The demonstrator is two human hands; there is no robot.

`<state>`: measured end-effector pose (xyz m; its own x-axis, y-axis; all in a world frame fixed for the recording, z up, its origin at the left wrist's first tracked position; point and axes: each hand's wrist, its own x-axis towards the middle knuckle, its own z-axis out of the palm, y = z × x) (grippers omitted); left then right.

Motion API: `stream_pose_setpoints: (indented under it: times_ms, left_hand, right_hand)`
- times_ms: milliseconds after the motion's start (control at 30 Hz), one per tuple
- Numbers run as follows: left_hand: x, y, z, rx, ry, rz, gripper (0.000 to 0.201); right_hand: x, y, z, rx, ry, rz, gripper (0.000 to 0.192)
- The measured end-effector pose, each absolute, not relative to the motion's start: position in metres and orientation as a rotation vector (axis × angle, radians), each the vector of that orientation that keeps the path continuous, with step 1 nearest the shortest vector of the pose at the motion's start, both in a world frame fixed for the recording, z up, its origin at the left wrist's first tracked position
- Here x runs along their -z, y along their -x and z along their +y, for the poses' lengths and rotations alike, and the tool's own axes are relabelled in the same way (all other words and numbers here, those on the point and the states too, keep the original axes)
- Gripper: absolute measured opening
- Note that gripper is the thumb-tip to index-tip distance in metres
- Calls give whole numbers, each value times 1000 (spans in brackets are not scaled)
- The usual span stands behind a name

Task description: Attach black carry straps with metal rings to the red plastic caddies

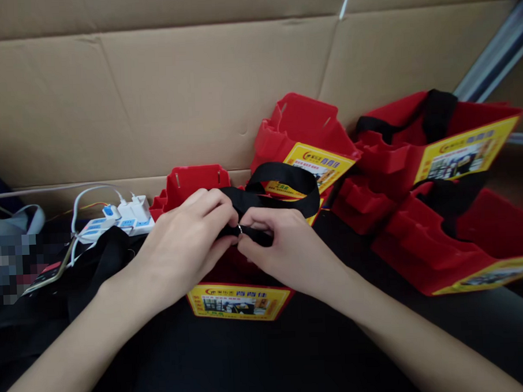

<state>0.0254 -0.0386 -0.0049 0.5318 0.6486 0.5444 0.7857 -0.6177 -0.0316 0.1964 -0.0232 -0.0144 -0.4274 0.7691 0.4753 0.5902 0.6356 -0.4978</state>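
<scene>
Two bare hands work a black strap (282,173) over a red box (196,179)

At the centre of the frame, a left hand (183,237) and a right hand (292,241) meet fingertip to fingertip. The fingers of both are pinched closed on the black strap, with a small shiny piece (240,228), apparently metal, between them. The strap's loop stands up just right of centre. Below the hands is the open red box, its yellow label (241,304) facing the viewer from a black worktop (269,363).

The step in hand looks like fitting or adjusting the strap at that shiny piece; fingers hide the exact join. The next move seems to call for a firm, steady pinch from both sides, keeping the strap flat and untwisted.

Another red box (305,120) stands behind, above centre. More red boxes (398,155) with black straps fill the right side. At left lies a white power strip (99,231) with plugs. Brown cardboard (188,95) covers the background.
</scene>
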Motion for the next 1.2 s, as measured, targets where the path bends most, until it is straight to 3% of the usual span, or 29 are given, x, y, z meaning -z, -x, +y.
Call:
stream_pose_setpoints:
  times_ms: [333,433,600,733,867,1033,1200]
  left_hand:
    - [-7,-9,-28,1047,3028,-1140,8]
    - [-16,9,-24,1061,3124,-1069,10]
    - [-19,12,-29,935,2977,-1251,8]
    - [-8,-19,-43,906,2714,-1297,23]
    - [-6,-23,-45,895,2865,-1211,5]
    - [-25,23,-33,1304,3236,-989,34]
    - [-25,17,-34,982,2948,-1319,20]
  right_hand:
    - [19,-196,-21,-55,1272,-2226,10]
    - [13,-201,-19,-107,1322,-2226,10]
    - [7,-206,-18,-224,1268,-2260,14]
    - [10,-203,-22,-167,1294,-2246,15]
    - [9,-202,-25,-119,1294,-2261,16]
    - [2,-208,-19,-291,1348,-2272,13]
    - [6,-211,-17,-266,1372,-2274,14]
